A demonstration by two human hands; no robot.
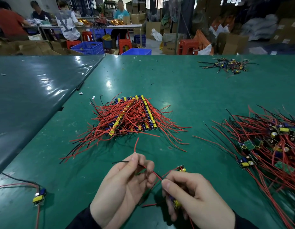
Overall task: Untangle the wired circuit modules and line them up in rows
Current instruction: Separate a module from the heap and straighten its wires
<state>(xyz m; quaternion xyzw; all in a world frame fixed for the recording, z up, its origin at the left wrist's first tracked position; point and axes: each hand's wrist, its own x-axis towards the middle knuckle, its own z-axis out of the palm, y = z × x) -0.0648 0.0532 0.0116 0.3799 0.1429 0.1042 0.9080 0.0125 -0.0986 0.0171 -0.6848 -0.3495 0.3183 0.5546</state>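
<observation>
Hands point(160, 190) around half-hidden module point(175, 203), wires point(150, 171) crossing

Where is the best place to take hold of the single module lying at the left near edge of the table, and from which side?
Grip the module by its small board body, across the short sides, coming from above. Its wires trail away to the left and one red wire runs toward the table edge, so pulling those would likely drag it. The yellow part on top looks blocky enough to pinch.
</observation>
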